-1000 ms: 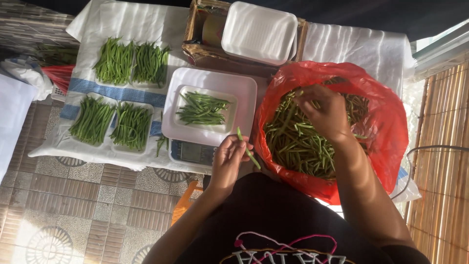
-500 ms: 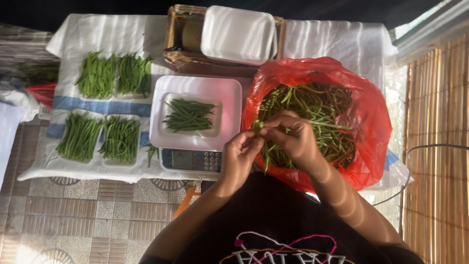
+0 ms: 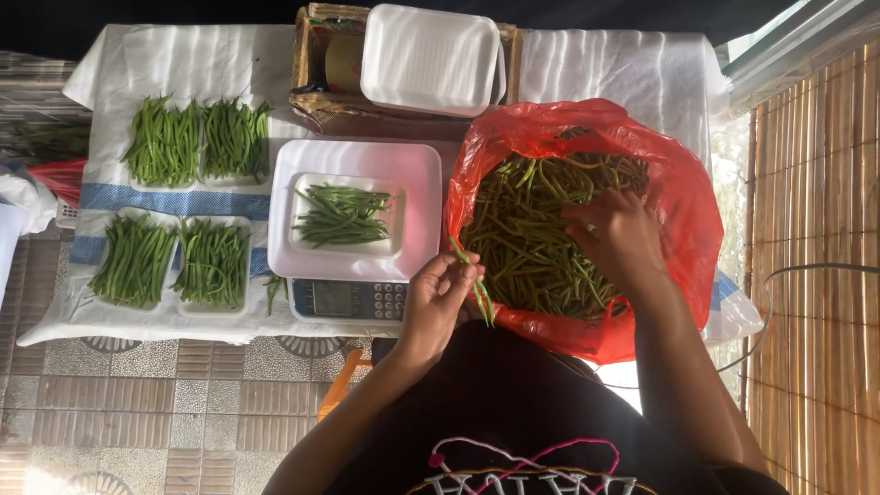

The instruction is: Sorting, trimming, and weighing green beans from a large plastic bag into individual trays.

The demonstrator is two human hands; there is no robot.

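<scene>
Red plastic bag (image 3: 683,197) holds loose green beans (image 3: 532,229). Right hand (image 3: 616,236) rests among them, fingers curled, grip hidden. Left hand (image 3: 438,298) pinches a few beans (image 3: 477,282) beside the bag, near the scale (image 3: 353,298).

My right hand (image 3: 616,240) is down among the beans in the red bag (image 3: 678,183), so its fingertips are buried and I can't tell whether they grip anything. The bag's wall hides the beans at its near edge, and the depth of the heap is hidden too. In my left hand (image 3: 438,298), the few green beans (image 3: 477,284) overlap, too thin to count. The scale (image 3: 348,299) display, just left of the bag, is too small to read. Beyond the bag, the white foam tray (image 3: 429,57) covers most of the wicker basket (image 3: 316,101). My forearms run off the bottom edge.
</scene>
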